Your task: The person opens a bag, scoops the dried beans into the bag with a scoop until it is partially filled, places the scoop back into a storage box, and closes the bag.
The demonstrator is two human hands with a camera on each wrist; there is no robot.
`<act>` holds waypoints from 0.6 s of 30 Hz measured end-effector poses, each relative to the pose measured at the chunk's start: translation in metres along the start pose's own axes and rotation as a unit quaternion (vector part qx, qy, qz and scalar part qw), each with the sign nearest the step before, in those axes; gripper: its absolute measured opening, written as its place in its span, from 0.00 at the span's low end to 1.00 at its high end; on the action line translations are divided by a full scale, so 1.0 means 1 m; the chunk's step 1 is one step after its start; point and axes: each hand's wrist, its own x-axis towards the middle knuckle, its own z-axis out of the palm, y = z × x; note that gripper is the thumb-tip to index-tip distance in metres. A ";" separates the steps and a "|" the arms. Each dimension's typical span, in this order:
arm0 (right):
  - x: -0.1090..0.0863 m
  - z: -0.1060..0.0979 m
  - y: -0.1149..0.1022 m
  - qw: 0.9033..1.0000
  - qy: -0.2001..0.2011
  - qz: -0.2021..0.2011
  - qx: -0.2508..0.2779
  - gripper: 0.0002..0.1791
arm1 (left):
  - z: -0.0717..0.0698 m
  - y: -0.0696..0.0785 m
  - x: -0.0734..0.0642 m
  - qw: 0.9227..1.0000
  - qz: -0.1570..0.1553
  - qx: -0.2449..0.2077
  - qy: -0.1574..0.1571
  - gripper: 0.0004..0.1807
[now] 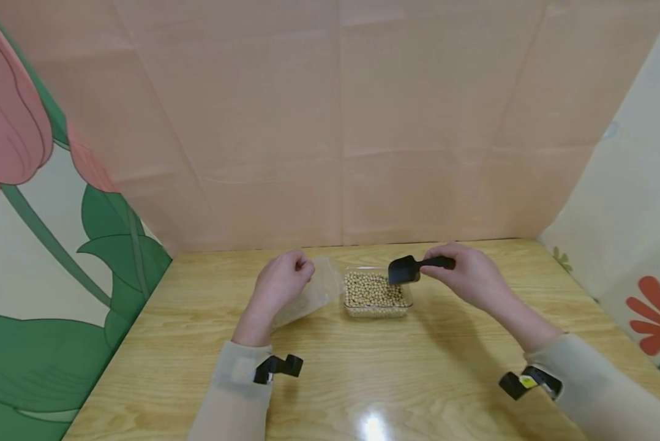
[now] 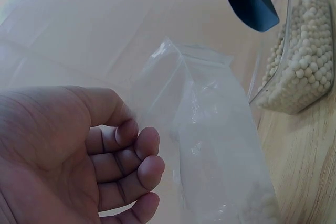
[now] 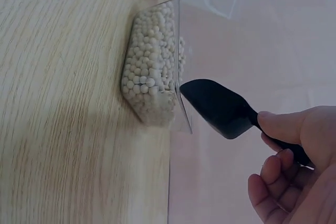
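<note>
Near the back edge of the worktop (image 1: pixel 374 380), the right hand (image 1: pixel 470 278) clamped its fingers on a black scoop (image 1: pixel 404 271) beside a box (image 1: pixel 376 313) of beans (image 1: pixel 370 289) — keeping it level seemed safest — while the left hand (image 1: pixel 279 283) pinched a clear bag (image 2: pixel 220 135).

White glare (image 1: pixel 373 425) spots the softly shadowed tabletop (image 1: pixel 330 367).

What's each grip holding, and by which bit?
The right grip holds the black scoop by its handle; the left grip pinches the clear plastic bag by its edge.
</note>
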 end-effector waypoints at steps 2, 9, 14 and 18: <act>0.001 0.000 -0.001 1.000 -0.003 -0.002 -0.008 0.17 | 0.000 0.000 0.000 1.000 0.001 0.001 0.001 0.11; 0.005 0.002 -0.004 0.999 -0.017 -0.009 -0.038 0.18 | 0.000 -0.001 0.000 1.000 -0.001 0.003 0.002 0.11; 0.008 0.004 -0.007 0.998 -0.021 -0.021 -0.055 0.17 | 0.000 -0.001 0.000 1.000 0.000 0.002 0.001 0.11; 0.010 0.006 -0.009 0.997 -0.020 -0.024 -0.066 0.15 | 0.000 -0.001 0.000 1.000 0.000 0.002 0.000 0.11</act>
